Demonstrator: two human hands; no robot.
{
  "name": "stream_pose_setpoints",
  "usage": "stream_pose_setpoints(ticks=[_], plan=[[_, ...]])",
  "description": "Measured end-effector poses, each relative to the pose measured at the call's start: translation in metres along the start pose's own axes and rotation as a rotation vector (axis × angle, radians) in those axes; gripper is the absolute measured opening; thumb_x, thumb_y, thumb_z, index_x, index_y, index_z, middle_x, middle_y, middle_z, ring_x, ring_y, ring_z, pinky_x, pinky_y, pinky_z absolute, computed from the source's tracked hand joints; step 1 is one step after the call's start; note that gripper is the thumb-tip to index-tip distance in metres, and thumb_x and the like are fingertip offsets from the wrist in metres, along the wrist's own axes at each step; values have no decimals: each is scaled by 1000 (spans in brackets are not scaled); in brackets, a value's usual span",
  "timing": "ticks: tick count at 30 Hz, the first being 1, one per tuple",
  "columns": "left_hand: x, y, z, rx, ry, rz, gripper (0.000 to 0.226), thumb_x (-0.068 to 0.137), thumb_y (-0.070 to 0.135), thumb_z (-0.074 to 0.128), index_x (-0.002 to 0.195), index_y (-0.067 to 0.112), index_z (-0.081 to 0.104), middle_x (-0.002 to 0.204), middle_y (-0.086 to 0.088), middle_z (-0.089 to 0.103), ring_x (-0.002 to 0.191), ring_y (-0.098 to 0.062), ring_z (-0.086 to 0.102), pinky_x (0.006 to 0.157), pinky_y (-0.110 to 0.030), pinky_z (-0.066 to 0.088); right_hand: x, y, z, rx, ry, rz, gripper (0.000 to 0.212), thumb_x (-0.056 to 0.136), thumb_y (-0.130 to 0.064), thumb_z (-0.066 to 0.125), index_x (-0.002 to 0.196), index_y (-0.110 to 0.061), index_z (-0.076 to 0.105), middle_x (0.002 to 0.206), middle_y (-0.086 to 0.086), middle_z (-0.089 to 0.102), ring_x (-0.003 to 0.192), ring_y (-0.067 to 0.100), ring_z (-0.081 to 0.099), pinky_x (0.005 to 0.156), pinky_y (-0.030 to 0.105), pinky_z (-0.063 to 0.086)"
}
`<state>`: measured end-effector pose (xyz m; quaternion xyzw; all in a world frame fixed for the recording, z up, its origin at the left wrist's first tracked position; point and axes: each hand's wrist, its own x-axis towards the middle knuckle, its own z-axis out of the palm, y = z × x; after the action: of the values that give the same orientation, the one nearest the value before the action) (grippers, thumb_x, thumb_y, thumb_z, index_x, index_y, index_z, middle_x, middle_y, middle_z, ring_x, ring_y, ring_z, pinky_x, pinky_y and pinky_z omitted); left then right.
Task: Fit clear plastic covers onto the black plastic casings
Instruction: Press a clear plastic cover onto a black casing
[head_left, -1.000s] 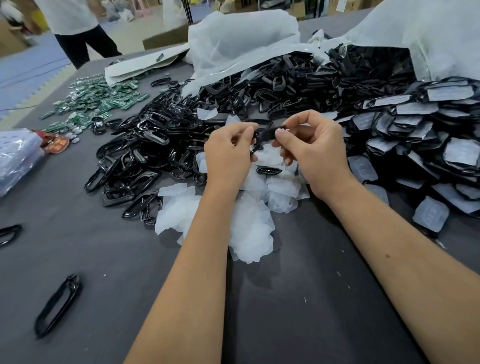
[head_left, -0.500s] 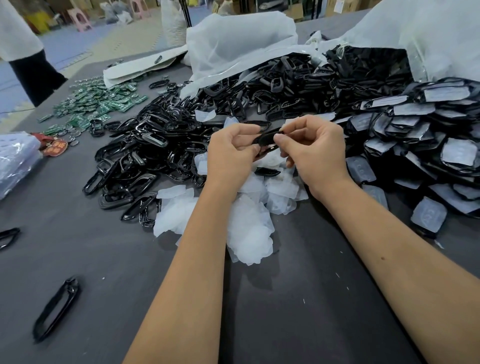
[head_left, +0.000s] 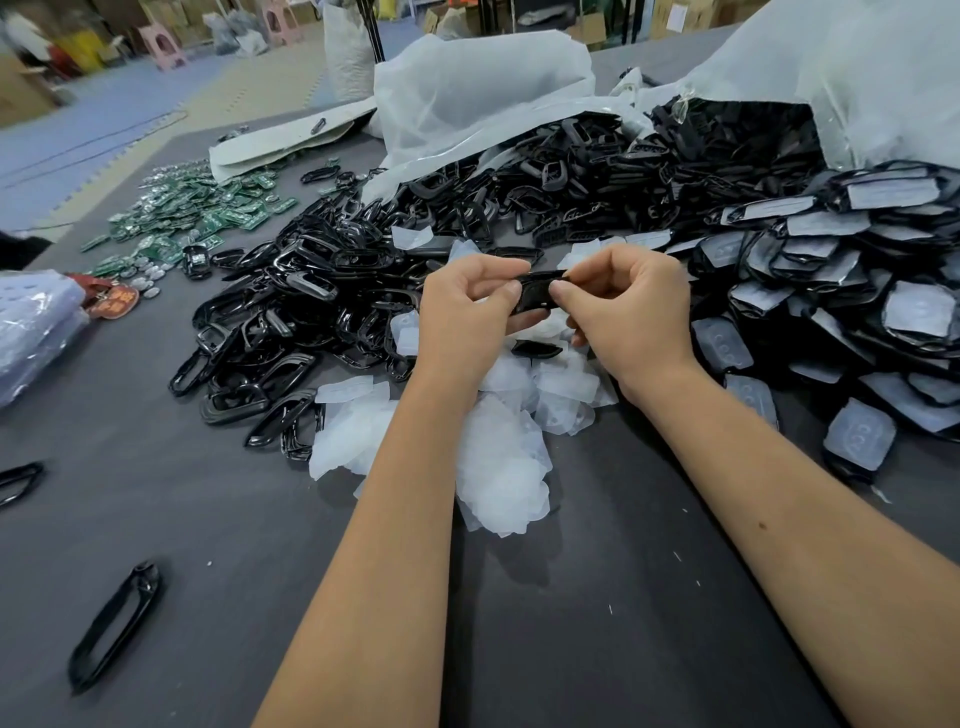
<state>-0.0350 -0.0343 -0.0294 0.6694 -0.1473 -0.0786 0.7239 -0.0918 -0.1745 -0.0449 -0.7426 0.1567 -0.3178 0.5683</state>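
Black plastic casing (head_left: 535, 292), glossy and oblong, is held above the pile of translucent clear plastic covers (head_left: 498, 467) on the grey table (head_left: 597, 623). Left hand (head_left: 467, 317) and right hand (head_left: 631, 312) each pinch one end. One casing is held; piles are uncountable. No legible writing.

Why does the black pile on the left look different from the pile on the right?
The left pile is bare, glossy black frames you can see through, jumbled loosely. The right pile is black casings, each with a cloudy clear cover over its face, stacked overlapping. The left pile sits beside the green circuit boards; the right pile sits by the big white bag. Both lie on the grey table.
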Motion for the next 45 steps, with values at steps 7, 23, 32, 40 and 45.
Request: stream_pose_setpoints(ticks=[7,23,32,40,45], plan=[[-1,0,0,75,23,12,17,88,-12,69,99,1,72,98,-27,72,78,-33,77,73,-35,64,1,0,1,-39,-26,-13,15,84,-12,84,82,-14,69,68,2,72,50,20,68,47,36,59],[-4,3,0,-33,32,-28,15,86,-16,70,93,-3,70,78,-14,75,71,-28,75,67,-24,60,1,0,0,-31,-33,-17,15,83,-15,83,79,-20,69,70,0,72,55,18,67,52,39,59],[-4,8,-4,-177,5,-111,4,93,-3,70,90,-4,70,77,-12,76,76,-30,77,71,-26,61,-4,-5,-1,26,-54,-94,15,85,-16,83,81,-22,70,71,-1,72,55,16,65,46,32,54],[-5,5,-4,-92,-25,-74,11,86,-10,74,92,-2,70,81,-19,76,76,-31,77,75,-30,62,-2,-3,0,11,-48,-79,19,83,-15,84,79,-25,68,71,-1,72,55,14,66,43,29,52],[-5,4,-3,-54,-11,-56,15,84,-12,75,95,-5,70,81,-21,75,76,-31,77,75,-31,62,-2,-2,0,7,-49,-69,17,83,-16,84,80,-24,69,72,-1,72,55,14,66,43,30,52]])
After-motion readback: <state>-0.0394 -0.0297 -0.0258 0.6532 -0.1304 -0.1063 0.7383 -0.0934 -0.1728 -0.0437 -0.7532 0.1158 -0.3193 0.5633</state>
